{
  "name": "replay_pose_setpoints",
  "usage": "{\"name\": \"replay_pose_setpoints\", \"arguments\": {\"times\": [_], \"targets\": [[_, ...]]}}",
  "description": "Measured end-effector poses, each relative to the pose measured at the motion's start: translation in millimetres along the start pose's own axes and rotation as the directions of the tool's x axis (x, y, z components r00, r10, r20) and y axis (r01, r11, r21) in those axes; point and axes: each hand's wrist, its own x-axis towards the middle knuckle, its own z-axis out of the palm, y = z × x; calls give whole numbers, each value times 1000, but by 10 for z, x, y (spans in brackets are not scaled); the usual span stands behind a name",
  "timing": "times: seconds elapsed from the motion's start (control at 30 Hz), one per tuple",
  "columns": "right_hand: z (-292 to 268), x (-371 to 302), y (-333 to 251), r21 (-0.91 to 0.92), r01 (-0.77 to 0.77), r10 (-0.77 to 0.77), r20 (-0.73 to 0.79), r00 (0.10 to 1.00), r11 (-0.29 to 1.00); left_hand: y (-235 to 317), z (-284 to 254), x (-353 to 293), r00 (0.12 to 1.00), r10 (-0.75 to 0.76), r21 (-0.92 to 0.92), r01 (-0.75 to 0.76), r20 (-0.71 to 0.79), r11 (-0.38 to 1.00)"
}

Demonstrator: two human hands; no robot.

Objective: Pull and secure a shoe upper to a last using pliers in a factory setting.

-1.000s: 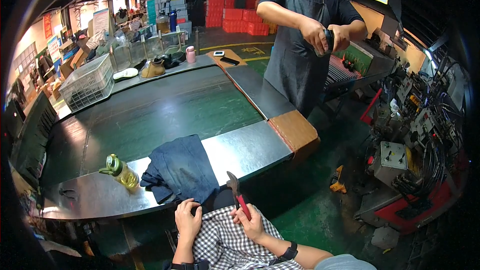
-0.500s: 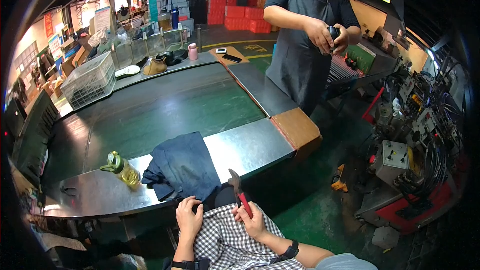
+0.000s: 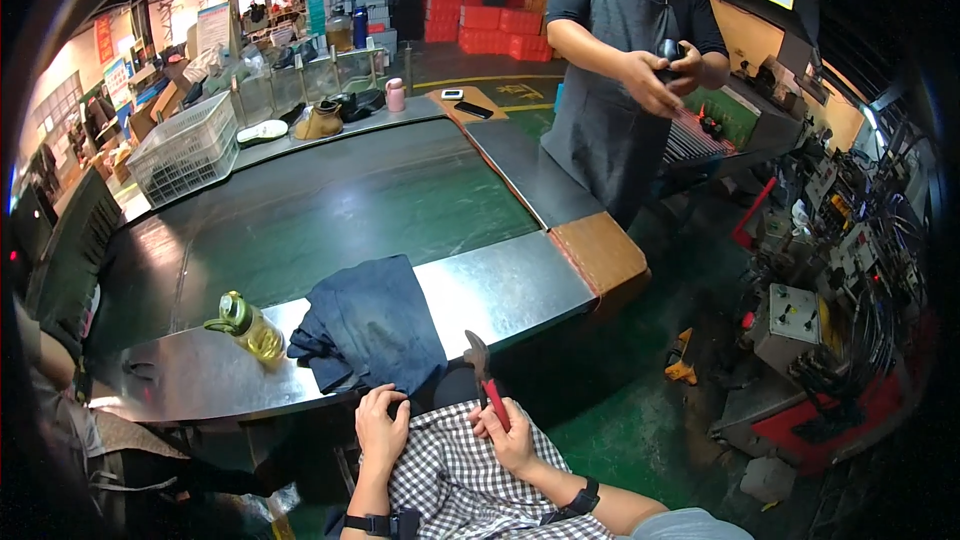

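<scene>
My right hand [image 3: 512,440] is closed round the red handle of a pair of lasting pincers [image 3: 477,352], whose curved metal head points up toward the table edge. My left hand [image 3: 382,430] lies on the black-and-white checked cloth [image 3: 440,470] over my lap, fingers loosely bent, thumb apart, nothing in it. Just beyond it, a dark blue folded cloth [image 3: 375,315] hangs over the near edge of the metal tabletop [image 3: 500,285]. Left of that cloth, a yellow-green bottle [image 3: 255,332] leans over on the metal.
Beyond runs a dark green conveyor belt [image 3: 350,190], with a white crate [image 3: 185,155], a tan shoe [image 3: 318,122] and a pink bottle [image 3: 395,95] along its far side. An aproned co-worker [image 3: 620,80] holds a dark object. Machinery [image 3: 795,320] stands at right; another person's arm [image 3: 50,355] shows at left.
The co-worker's hands have moved apart, one now lower. At the left edge another person's arm and clothing have come into view. My hands keep their places, the pincers still held.
</scene>
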Motion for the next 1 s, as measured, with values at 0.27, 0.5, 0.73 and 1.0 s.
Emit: {"name": "replay_pose_setpoints", "arguments": {"times": [0.27,0.5,0.73,1.0], "targets": [[4,13,14,-9,13,-13,-10,1000,1000,-15,20,1,1000,-8,5,8,6,1000],[1,2,41,8,1,-1,-18,1000,1000,-6,9,1,1000,-12,9,12,21,1000],[-25,2,57,-6,-13,13,15,1000,1000,-29,21,3,1000,-9,15,9,16,1000],[4,4,33,16,1,0,-26,1000,1000,-33,27,0,1000,-4,14,4,14,1000]]}}
